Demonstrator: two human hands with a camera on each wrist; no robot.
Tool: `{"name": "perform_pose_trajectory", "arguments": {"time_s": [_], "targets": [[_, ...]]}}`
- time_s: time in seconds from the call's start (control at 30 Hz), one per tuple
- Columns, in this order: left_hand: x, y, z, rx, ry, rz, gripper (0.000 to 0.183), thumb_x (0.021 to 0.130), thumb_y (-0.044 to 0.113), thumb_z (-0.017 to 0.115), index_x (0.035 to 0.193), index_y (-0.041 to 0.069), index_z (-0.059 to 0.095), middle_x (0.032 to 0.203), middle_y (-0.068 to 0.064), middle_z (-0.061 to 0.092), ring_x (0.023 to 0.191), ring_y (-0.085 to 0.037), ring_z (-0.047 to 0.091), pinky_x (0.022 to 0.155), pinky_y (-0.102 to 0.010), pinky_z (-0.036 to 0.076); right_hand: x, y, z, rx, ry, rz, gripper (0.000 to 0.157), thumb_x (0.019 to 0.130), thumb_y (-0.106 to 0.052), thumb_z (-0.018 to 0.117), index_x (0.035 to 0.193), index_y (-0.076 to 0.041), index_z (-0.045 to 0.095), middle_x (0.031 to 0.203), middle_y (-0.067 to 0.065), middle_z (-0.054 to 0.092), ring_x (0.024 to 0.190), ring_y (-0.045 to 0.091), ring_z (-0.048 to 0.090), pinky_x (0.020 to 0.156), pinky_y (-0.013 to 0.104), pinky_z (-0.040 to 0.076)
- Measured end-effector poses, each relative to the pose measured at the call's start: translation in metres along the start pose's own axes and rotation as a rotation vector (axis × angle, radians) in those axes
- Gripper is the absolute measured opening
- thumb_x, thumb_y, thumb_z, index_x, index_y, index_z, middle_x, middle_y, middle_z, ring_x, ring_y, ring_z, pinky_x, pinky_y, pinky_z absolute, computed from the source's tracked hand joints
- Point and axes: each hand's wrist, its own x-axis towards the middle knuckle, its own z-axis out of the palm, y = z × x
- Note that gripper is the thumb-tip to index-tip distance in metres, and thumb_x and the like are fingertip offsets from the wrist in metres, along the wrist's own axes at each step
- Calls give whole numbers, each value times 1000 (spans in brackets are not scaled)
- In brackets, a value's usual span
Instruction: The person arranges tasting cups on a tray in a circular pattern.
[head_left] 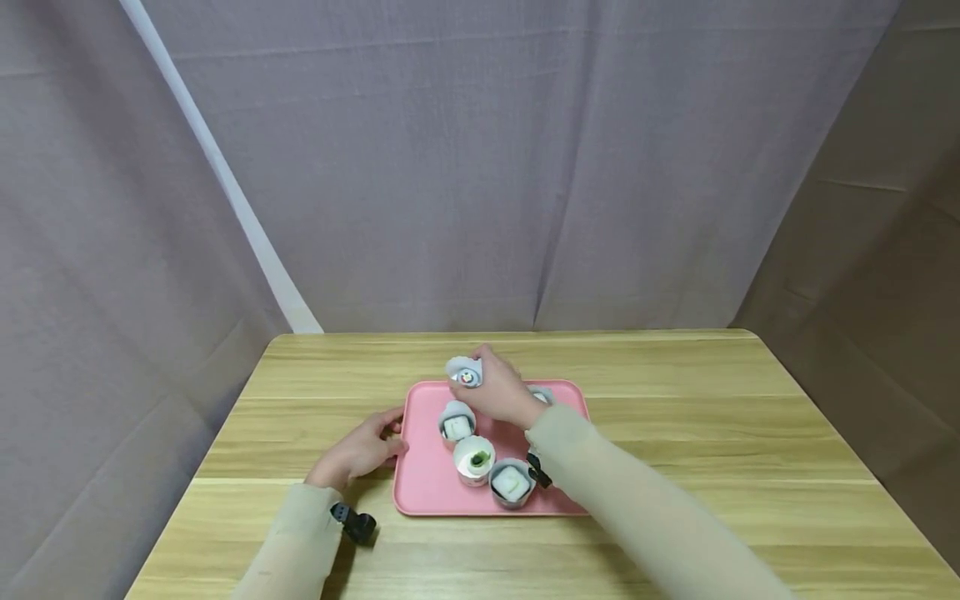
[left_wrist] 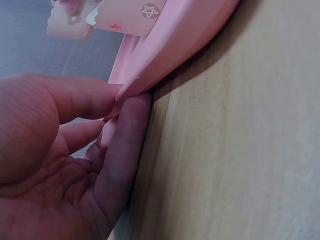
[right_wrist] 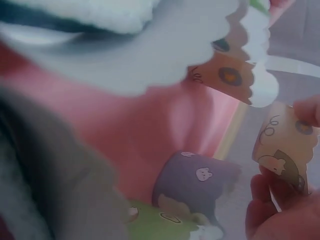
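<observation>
In the head view, my right hand [head_left: 501, 392] holds a small scalloped paper cup [head_left: 454, 367] above the far edge of a pink tray [head_left: 422, 492]. Inside this cup is a white round piece with a coloured centre. The right wrist view shows the cup's tan side, with an animal drawing, between thumb and fingers. My left hand [head_left: 362, 448] pinches the tray's left rim between thumb and fingers. On the tray stand other cups: one with a white block [head_left: 457, 428], one with a green-centred white piece [head_left: 477, 460], and one with another white block [head_left: 511, 483].
A further cup [head_left: 542, 392] stands at the tray's far right, partly behind the right wrist. Purple [right_wrist: 195, 175] and green [right_wrist: 150, 220] cup sides show in the right wrist view. The wooden table [head_left: 712, 433] meets grey curtains [head_left: 420, 183] at its far edge.
</observation>
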Motion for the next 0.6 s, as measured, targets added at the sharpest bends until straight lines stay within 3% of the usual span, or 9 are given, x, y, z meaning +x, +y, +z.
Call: {"name": "perform_pose_trajectory", "arguments": {"time_s": [0.17,0.3,0.6], "targets": [[1,0,0,11,6,-5,61,92,3,59,149,9,38,112,-14,47,90,-24,54,73,-34,53,1,0,2,-75,-18,-7,57,82,-37,75,127,-13,51,106,3,62,97,24,52,93,44,33],[2,-1,0,15,9,-5,61,92,3,60,149,10,38,112,-13,47,90,-24,54,73,-34,53,2,0,1,-121,-51,-30,58,82,-35,75,132,-16,53,120,2,61,104,24,50,96,45,30],[3,-2,-1,23,4,-8,61,92,4,60,149,10,38,113,-13,47,91,-24,53,74,-34,52,9,4,3,-139,-89,-48,58,82,-36,76,131,-13,56,114,0,63,97,23,47,88,44,29]]}}
